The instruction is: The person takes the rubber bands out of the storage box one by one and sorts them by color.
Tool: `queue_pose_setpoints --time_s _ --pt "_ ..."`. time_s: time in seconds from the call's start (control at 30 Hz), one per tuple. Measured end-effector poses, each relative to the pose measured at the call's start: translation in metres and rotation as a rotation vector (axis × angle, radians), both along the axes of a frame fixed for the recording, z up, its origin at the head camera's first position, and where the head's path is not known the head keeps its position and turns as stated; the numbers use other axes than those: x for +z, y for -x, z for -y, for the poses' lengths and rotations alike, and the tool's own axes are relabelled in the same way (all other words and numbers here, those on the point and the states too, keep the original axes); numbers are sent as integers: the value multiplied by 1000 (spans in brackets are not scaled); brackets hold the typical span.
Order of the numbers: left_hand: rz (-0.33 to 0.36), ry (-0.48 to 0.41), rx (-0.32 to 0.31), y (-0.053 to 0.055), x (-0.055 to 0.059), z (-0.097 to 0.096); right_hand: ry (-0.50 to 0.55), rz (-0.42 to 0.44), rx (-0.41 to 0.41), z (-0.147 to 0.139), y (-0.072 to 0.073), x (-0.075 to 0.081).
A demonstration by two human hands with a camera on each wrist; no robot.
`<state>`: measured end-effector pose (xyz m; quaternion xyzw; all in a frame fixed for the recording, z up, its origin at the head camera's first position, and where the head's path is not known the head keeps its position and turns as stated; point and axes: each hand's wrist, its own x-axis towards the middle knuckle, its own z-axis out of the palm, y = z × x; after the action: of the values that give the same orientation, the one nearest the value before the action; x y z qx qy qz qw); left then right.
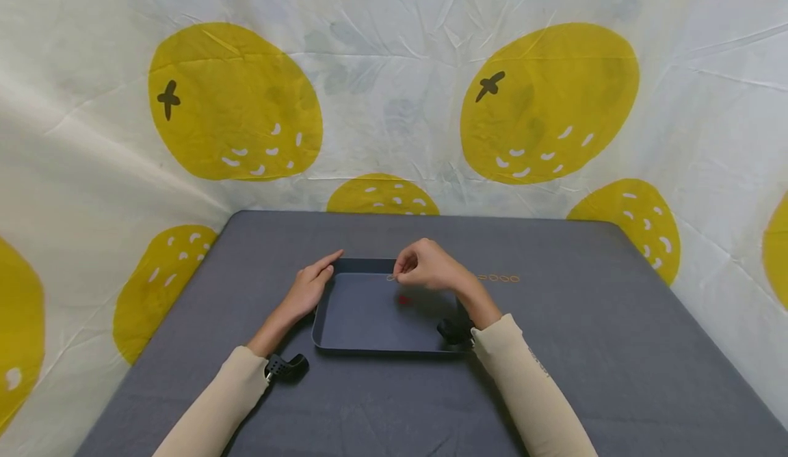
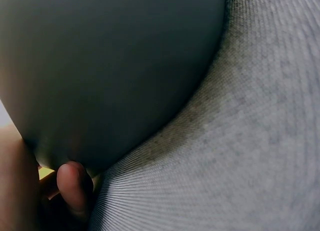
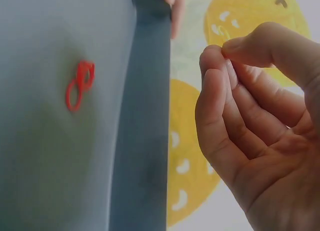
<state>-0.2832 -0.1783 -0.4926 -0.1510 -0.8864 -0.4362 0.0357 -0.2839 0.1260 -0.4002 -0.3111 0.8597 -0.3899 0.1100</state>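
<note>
My left hand (image 1: 306, 291) holds the left side of a shallow dark grey tray (image 1: 394, 352), its index finger stretched along the far corner. One of its fingertips (image 2: 72, 186) shows against the tray's outer wall in the left wrist view. Above the tray's far side, my right hand (image 1: 429, 265) pinches a thin yellow rubber band (image 1: 390, 278) between thumb and fingertips; in the right wrist view only a loop of it sticks out past them. On the tray floor below lie red rubber bands (image 3: 75, 95), overlapping each other.
Several orange rubber bands (image 1: 505, 279) lie in a row on the grey cloth-covered table (image 1: 615, 347), right of the tray and partly behind my right forearm. A white curtain (image 1: 394, 101) with yellow fruit shapes hangs behind the table.
</note>
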Motion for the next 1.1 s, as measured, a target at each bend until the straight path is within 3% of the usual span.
queue_pose_setpoints --time_s 0.4,0.9,1.1 --pt "4 -7 0 -1 0 0 18 3 -95 -49 -8 4" --pt "20 -26 -7 0 1 0 9 -12 -190 -98 -6 2" --pt "20 -20 -14 1 0 0 27 35 -222 -120 -5 -1"
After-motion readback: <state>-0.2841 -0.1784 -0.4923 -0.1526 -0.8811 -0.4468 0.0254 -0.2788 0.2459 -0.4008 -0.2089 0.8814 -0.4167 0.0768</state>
